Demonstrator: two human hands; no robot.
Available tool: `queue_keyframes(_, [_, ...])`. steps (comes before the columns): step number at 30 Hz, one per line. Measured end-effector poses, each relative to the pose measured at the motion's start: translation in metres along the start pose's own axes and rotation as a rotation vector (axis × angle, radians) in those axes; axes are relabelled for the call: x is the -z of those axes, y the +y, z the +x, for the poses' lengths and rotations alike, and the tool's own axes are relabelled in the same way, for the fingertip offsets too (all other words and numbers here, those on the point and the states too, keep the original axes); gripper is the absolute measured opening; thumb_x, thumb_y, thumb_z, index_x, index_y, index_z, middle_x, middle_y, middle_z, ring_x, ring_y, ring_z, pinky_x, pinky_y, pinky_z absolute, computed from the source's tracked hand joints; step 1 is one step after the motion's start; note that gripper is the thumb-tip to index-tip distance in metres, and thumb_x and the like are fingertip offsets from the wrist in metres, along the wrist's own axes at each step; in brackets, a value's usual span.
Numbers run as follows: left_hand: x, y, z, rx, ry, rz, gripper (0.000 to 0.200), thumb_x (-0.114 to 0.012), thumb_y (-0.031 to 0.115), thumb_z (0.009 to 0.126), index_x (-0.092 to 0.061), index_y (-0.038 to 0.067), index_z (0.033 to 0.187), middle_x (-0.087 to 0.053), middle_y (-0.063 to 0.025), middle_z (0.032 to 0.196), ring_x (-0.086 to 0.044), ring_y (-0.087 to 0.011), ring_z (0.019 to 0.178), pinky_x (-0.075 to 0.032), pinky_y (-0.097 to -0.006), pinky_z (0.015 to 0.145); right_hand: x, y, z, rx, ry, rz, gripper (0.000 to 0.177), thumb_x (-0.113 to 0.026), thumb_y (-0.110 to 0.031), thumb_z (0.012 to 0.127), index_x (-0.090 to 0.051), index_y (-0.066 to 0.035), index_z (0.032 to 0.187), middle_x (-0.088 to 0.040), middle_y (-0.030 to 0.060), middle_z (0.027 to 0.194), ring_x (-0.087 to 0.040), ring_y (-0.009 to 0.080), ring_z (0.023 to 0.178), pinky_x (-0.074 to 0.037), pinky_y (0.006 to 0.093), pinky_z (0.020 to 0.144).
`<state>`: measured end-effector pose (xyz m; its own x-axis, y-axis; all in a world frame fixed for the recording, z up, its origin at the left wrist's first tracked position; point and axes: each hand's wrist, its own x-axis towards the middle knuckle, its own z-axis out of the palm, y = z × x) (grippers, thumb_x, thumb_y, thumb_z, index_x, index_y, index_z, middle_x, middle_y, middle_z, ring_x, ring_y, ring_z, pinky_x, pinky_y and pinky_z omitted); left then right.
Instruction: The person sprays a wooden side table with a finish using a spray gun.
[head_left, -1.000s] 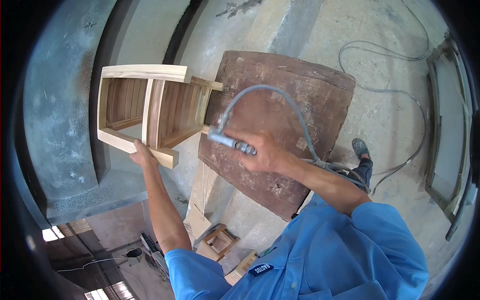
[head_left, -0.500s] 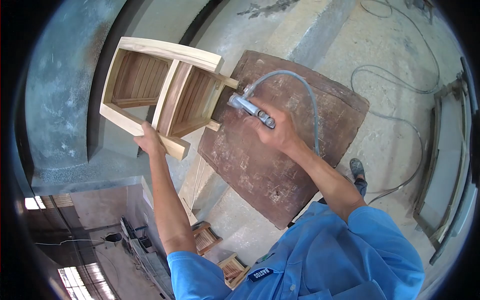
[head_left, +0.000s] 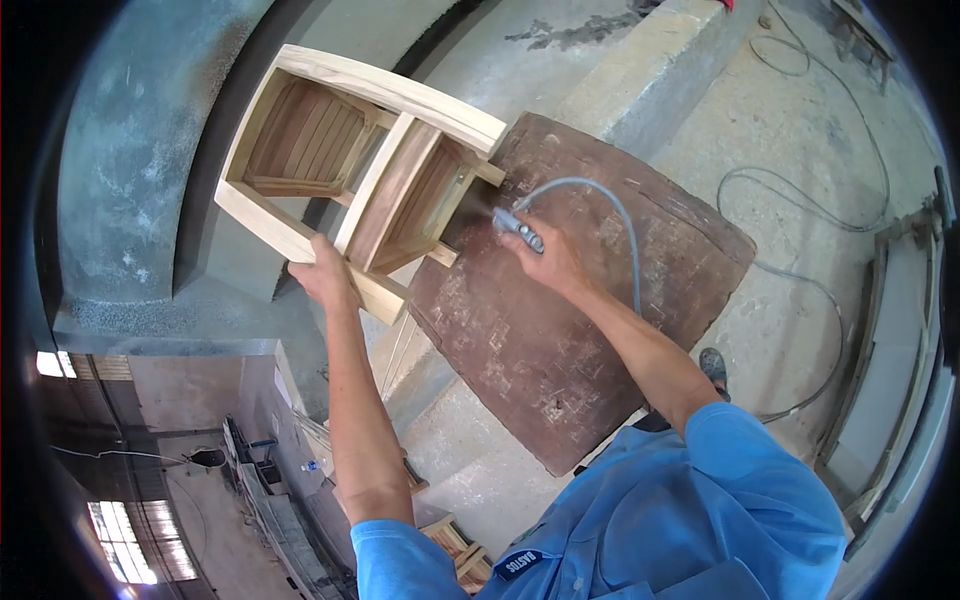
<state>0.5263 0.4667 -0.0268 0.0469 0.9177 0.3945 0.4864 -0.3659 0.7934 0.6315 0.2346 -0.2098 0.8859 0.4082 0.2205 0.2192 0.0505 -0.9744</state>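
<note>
My left hand (head_left: pixel 328 275) is closed on the near rail of a pale wooden frame with slatted panels (head_left: pixel 388 185), holding it tilted at the left edge of the brown board. In my right hand (head_left: pixel 555 262) is a metal spray gun (head_left: pixel 517 229), its nozzle pointed at the frame's short legs and open inner side, a small gap apart. A grey hose (head_left: pixel 622 215) loops from the gun over the board. My fingers hide part of the gun's handle.
Beneath the frame and gun lies a worn brown board (head_left: pixel 570 340). Another slatted wooden piece (head_left: pixel 462 548) is low by my shirt. Hose coils (head_left: pixel 800 200) lie on the concrete floor at right, near leaning panels (head_left: pixel 880 340). A blue-grey curved wall (head_left: pixel 130 190) stands at left.
The wooden frame now appears farther right and turned a little, with more of its inside showing. The spray gun has turned and sits slightly lower. Both hands keep their hold.
</note>
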Motion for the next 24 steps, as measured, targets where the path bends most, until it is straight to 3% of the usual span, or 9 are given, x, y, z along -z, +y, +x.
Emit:
queue_keyframes(3, [0.001, 0.006, -0.006, 0.01, -0.007, 0.001, 0.066, -0.065, 0.037, 0.08, -0.046, -0.006, 0.127, -0.058, -0.0264, 0.123, -0.059, -0.037, 0.112, -0.043, -0.0431, 0.1, -0.022, -0.002, -0.009, -0.018, -0.15, -0.01, 0.053, -0.07, -0.047, 0.086, -0.068, -0.006, 0.119, -0.072, 0.0228, 0.088, -0.071, 0.0394, 0.081, -0.055, 0.0451, 0.075])
queue_keyframes(8, [0.001, 0.012, -0.011, 0.019, -0.005, 0.025, 0.063, -0.064, 0.036, 0.081, -0.047, -0.005, 0.124, -0.059, -0.0261, 0.121, -0.059, -0.0367, 0.111, -0.043, -0.0433, 0.099, -0.051, 0.008, -0.012, 0.092, -0.149, -0.037, 0.054, -0.068, -0.05, 0.087, -0.068, -0.007, 0.12, -0.071, 0.0235, 0.086, -0.07, 0.0421, 0.081, -0.055, 0.0482, 0.076])
queue_keyframes(13, [0.0, 0.01, -0.008, -0.001, 0.002, 0.034, 0.059, -0.063, 0.036, 0.082, -0.048, -0.005, 0.122, -0.061, -0.0257, 0.117, -0.06, -0.0357, 0.109, -0.044, -0.0429, 0.097, -0.018, -0.001, 0.009, 0.064, -0.085, -0.108, 0.054, -0.067, -0.051, 0.088, -0.068, -0.008, 0.12, -0.071, 0.0227, 0.084, -0.07, 0.0419, 0.079, -0.055, 0.0489, 0.074])
queue_keyframes(15, [0.0, 0.009, -0.006, 0.001, 0.005, 0.048, 0.059, -0.063, 0.036, 0.082, -0.049, -0.005, 0.122, -0.061, -0.0256, 0.116, -0.061, -0.0357, 0.108, -0.044, -0.0427, 0.097, 0.009, -0.014, 0.019, -0.075, -0.112, -0.324, 0.055, -0.067, -0.051, 0.088, -0.067, -0.008, 0.122, -0.071, 0.0217, 0.083, -0.07, 0.0417, 0.078, -0.055, 0.0496, 0.073])
queue_keyframes(19, [0.0, 0.01, -0.006, -0.034, 0.002, 0.047, 0.06, -0.063, 0.037, 0.083, -0.049, -0.005, 0.124, -0.062, -0.026, 0.115, -0.061, -0.0359, 0.107, -0.044, -0.0428, 0.096, 0.034, 0.013, 0.029, 0.029, -0.052, -0.454, 0.054, -0.067, -0.051, 0.088, -0.066, -0.01, 0.124, -0.071, 0.0213, 0.082, -0.07, 0.0415, 0.076, -0.054, 0.0504, 0.072])
queue_keyframes(24, [0.0, 0.004, -0.005, -0.067, 0.034, 0.027, 0.057, -0.064, 0.036, 0.084, -0.05, -0.005, 0.121, -0.063, -0.0249, 0.111, -0.062, -0.0341, 0.102, -0.046, -0.0419, 0.093, 0.04, 0.027, 0.025, 0.062, -0.153, -0.394, 0.051, -0.068, -0.049, 0.087, -0.067, -0.014, 0.125, -0.071, 0.0197, 0.081, -0.07, 0.04, 0.076, -0.055, 0.0491, 0.072])
